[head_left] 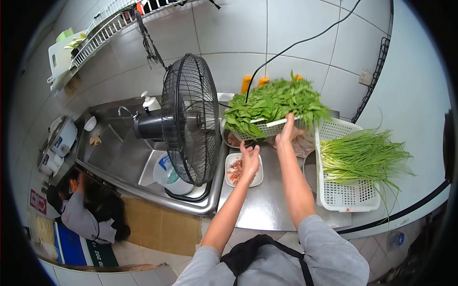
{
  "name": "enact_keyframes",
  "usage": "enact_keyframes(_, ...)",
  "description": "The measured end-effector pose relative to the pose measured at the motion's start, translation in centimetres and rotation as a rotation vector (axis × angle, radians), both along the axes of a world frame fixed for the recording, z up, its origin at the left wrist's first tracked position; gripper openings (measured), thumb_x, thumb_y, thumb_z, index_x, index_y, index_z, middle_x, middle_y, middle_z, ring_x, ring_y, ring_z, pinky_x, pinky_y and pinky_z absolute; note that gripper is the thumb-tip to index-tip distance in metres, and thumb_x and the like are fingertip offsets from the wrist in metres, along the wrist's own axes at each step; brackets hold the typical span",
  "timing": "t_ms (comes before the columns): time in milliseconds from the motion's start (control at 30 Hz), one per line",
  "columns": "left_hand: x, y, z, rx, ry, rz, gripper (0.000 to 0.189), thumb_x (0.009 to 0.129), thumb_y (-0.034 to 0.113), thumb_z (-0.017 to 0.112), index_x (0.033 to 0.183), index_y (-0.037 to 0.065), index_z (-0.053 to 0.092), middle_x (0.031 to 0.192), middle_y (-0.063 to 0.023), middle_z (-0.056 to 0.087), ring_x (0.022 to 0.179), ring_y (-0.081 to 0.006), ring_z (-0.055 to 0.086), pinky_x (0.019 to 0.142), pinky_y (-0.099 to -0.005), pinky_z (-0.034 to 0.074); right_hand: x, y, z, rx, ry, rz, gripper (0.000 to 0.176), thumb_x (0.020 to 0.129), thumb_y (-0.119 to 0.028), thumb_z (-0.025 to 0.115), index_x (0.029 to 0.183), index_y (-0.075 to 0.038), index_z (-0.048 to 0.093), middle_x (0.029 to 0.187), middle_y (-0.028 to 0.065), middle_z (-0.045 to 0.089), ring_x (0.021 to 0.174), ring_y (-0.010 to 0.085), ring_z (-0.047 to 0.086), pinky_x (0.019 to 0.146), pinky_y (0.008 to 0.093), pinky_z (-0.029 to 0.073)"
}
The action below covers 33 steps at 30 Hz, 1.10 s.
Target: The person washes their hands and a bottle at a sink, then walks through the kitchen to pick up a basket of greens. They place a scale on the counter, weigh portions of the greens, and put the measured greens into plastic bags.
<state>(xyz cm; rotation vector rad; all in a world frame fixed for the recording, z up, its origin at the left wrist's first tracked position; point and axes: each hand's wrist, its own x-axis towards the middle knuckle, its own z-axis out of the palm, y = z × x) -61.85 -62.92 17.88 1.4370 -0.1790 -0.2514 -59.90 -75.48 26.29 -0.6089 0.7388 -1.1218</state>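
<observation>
A white plastic basket (272, 127) heaped with leafy greens (279, 102) is tilted toward me at the back of the steel counter. My right hand (287, 129) grips its front rim, thumb on the outside. Just below the basket's left part, my left hand (250, 159) has its fingers apart and nothing in them. It overlaps a square white dish (257, 177) of chopped, reddish meat-like pieces (234, 170). Behind the dish, a metal bowl (228, 138) is partly hidden under the greens. A clear plastic bag (301, 144) lies behind my right wrist.
At right, another white basket (350, 202) holds long green chives (362, 157), beside a round metal container (310, 171). A black fan (189, 119) stands over the sink (112, 148) at left. A crouching person (86, 217) works at lower left. A black cable (300, 44) hangs across the wall.
</observation>
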Motion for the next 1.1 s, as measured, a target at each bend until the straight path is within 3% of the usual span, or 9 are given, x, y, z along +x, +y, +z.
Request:
enact_keyframes(33,0.6,-0.2,0.1,-0.038,0.025,-0.041,0.069,0.087,0.027,0.048,0.136,0.013,0.001,0.129,-0.0164,0.032,0.113,-0.0265,0.039,0.085,-0.0394,0.04,-0.6,0.3,1.3,-0.108,-0.01,-0.025,0.084,0.061,-0.015,0.064,0.124,0.004,0.013,0.116,0.0217,0.034,0.097,0.0247,0.045,0.083,0.0361,0.041)
enact_keyframes(167,2.6,-3.8,-0.3,-0.143,-0.081,0.147,0.073,0.084,0.023,0.049,0.137,0.015,-0.002,0.134,-0.0161,0.026,0.115,-0.0265,0.036,0.085,-0.0411,0.039,-1.0,-1.2,4.8,-0.231,-0.105,0.031,0.097,0.062,-0.013,0.062,0.133,0.003,-0.002,0.122,0.0196,0.031,0.102,0.0237,0.04,0.086,0.0339,0.035)
enact_keyframes(233,1.1,-3.8,3.1,-0.176,-0.193,0.046,0.077,0.077,0.014,0.052,0.134,-0.003,0.002,0.137,-0.0241,0.01,0.125,-0.0306,0.021,0.1,-0.0321,0.023,-1.4,-1.6,6.4,-0.187,-0.154,0.006,0.101,0.06,-0.012,0.063,0.134,0.002,-0.006,0.127,0.0218,0.026,0.107,0.0255,0.039,0.089,0.0362,0.035)
enact_keyframes(433,-2.0,-4.4,8.4,-0.403,-0.217,-0.091,0.083,0.075,0.017,0.053,0.136,0.003,-0.001,0.14,-0.0216,0.01,0.127,-0.0297,0.019,0.103,-0.0328,0.018,-7.2,-1.7,10.0,-0.104,-0.092,-0.147,0.111,0.057,-0.014,0.066,0.132,0.002,-0.014,0.127,0.0269,0.026,0.108,0.0321,0.04,0.09,0.0389,0.038)
enact_keyframes(500,-2.7,-5.0,8.8,-0.353,-0.271,-0.124,0.083,0.076,0.024,0.052,0.137,0.012,-0.004,0.141,-0.0165,0.009,0.125,-0.0275,0.023,0.094,-0.036,0.027,-9.5,-0.6,11.0,-0.077,-0.272,-0.219,0.086,0.063,-0.021,0.07,0.129,-0.004,0.019,0.115,0.017,0.042,0.101,0.027,0.044,0.083,0.0438,0.043)
enact_keyframes(567,-4.0,-4.9,9.6,-0.332,-0.336,-0.156,0.084,0.077,0.027,0.051,0.138,0.017,-0.007,0.143,-0.0119,0.007,0.122,-0.0263,0.027,0.089,-0.0385,0.036,-9.7,-5.5,7.3,-0.074,-0.324,-0.071,0.045,0.072,-0.044,0.061,0.102,-0.014,0.048,0.11,0.0072,0.049,0.099,0.0241,0.045,0.077,0.0481,0.04)
enact_keyframes(733,-8.8,-2.4,12.9,-0.365,-0.664,-0.108,0.086,0.077,0.02,0.055,0.137,0.009,-0.006,0.139,-0.0194,0.009,0.124,-0.0287,0.023,0.102,-0.0375,0.021,-18.3,-2.9,11.2,-0.218,-0.364,0.057,0.057,0.073,-0.053,0.057,0.117,-0.021,0.04,0.124,0.0099,0.037,0.107,0.0343,0.037,0.076,0.0608,0.032)
enact_keyframes(967,-13.9,9.3,17.4,-0.335,-0.842,-0.206,0.091,0.075,0.016,0.06,0.137,0.008,-0.006,0.125,-0.0226,0.024,0.117,-0.0324,0.027,0.1,-0.0431,0.02,-26.7,7.4,17.2,-0.251,-0.306,0.238,0.063,0.083,-0.056,0.038,0.125,-0.009,0.034,0.127,0.0187,0.034,0.114,0.0452,0.03,0.084,0.0703,0.026)
enact_keyframes(1100,-16.2,17.0,18.6,-0.294,-1.001,-0.066,0.095,0.073,0.018,0.061,0.137,0.007,-0.008,0.125,-0.0244,0.021,0.118,-0.0352,0.025,0.1,-0.0437,0.019,-28.2,14.1,18.9,-0.319,-0.291,0.321,0.063,0.083,-0.052,0.038,0.126,-0.006,0.033,0.128,0.0203,0.031,0.117,0.042,0.028,0.091,0.0663,0.023)
